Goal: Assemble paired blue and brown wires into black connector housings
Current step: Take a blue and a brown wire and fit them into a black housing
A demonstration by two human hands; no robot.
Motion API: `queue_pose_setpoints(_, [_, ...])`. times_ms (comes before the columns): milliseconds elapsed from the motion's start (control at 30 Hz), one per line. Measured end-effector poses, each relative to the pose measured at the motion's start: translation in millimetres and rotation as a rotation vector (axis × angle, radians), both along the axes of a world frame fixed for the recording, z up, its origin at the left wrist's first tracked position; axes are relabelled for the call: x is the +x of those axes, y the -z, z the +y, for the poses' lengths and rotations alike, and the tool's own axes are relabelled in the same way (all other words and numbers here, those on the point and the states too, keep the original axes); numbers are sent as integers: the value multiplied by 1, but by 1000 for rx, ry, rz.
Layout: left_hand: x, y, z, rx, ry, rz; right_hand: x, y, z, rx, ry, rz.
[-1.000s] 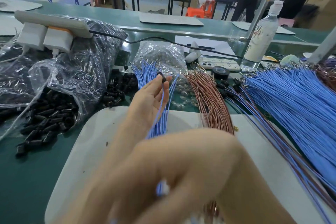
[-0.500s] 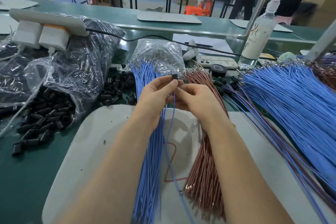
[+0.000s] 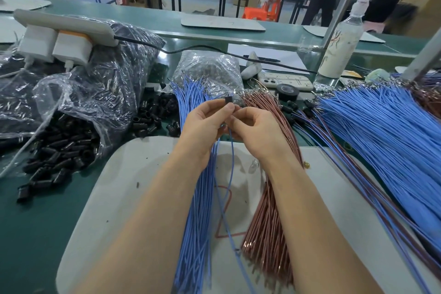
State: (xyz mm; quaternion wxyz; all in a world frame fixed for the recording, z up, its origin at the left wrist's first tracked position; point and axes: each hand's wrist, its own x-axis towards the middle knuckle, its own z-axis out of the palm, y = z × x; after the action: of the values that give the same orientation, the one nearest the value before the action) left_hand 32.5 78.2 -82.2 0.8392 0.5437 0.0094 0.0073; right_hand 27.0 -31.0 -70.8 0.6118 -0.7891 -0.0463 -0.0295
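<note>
My left hand [image 3: 205,124] pinches a small black connector housing [image 3: 228,99] between thumb and fingertips above the white work mat [image 3: 124,188]. Close beside it, my right hand [image 3: 257,129] pinches a single blue wire [image 3: 229,174] just under the housing; the wire hangs down over the mat. A bundle of blue wires [image 3: 198,222] lies under my left forearm. To its right lies a bundle of brown wires [image 3: 267,227]. Loose black housings [image 3: 59,157] spill from a clear bag at the left.
A large fan of finished blue-and-brown wire pairs [image 3: 381,141] covers the right side. Behind the hands sit a clear bag of terminals [image 3: 210,67], a roll of black tape [image 3: 287,91], a phone [image 3: 284,80] and a plastic bottle [image 3: 341,48]. People stand at far tables.
One second ago my right hand was close to the camera and only the left held the housing. The right hand has since joined the left and holds a blue wire at the housing.
</note>
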Motion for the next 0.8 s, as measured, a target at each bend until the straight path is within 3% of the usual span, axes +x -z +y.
queue_pose_setpoints(433, [0, -1, 0, -10, -60, -36, -1, -1, -3, -13, -79, -1])
queue_pose_setpoints(800, [-1, 0, -1, 108, -63, -62, 0, 3, 0, -42, 43, -47])
